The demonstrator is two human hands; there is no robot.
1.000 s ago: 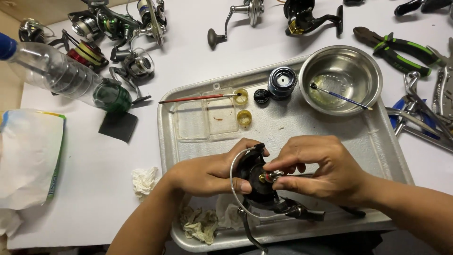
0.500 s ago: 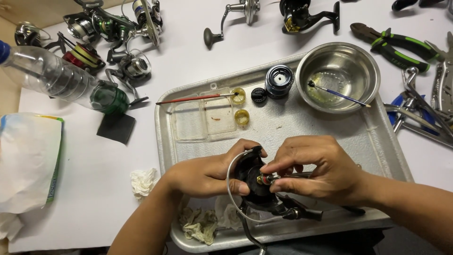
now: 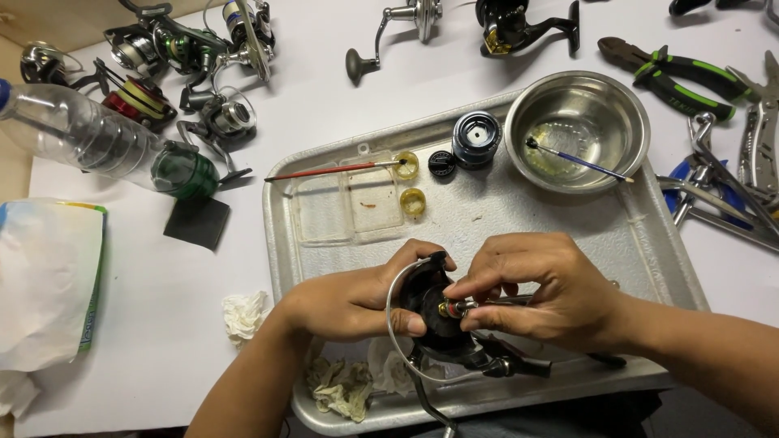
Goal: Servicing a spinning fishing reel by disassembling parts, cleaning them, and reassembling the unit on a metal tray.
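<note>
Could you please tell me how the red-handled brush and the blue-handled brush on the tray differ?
The red brush lies nearly flat across the clear plastic case, while the blue brush leans inside the steel bowl. The red brush's tip reaches a small yellow cap; the blue brush's tip rests in the bowl's wet bottom. Both are thin, small brushes lying untouched on the tray, away from both hands.

White work table (image 3: pixel 324 105) fills nearly the whole view, evenly and brightly lit, with soft shadows under the items on it. A strip of light brown wooden surface (image 3: pixel 49 20) shows along the upper left edge. No walls, floor or windows in view
</note>
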